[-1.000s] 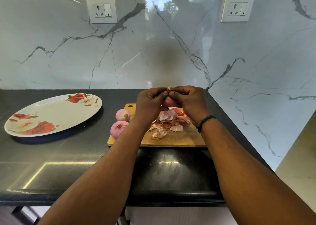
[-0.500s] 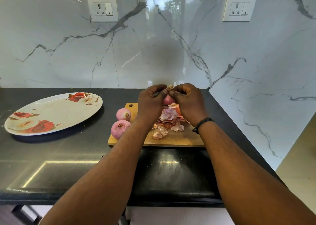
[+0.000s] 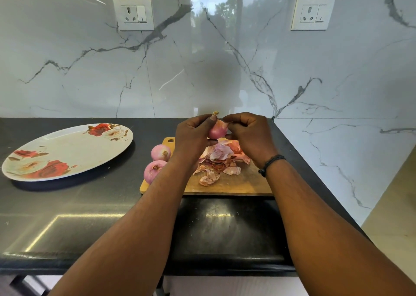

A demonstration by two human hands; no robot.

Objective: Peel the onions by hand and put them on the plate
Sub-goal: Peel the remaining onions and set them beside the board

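Small pink half-skinned onion (image 3: 217,131) held above the wooden cutting board (image 3: 227,184), left hand (image 3: 193,135) grip clamped around it, right hand (image 3: 248,135) pinching skin at its 2 o'clock edge: best peel downward, dropping scraps on the papery peel pile (image 3: 221,158).
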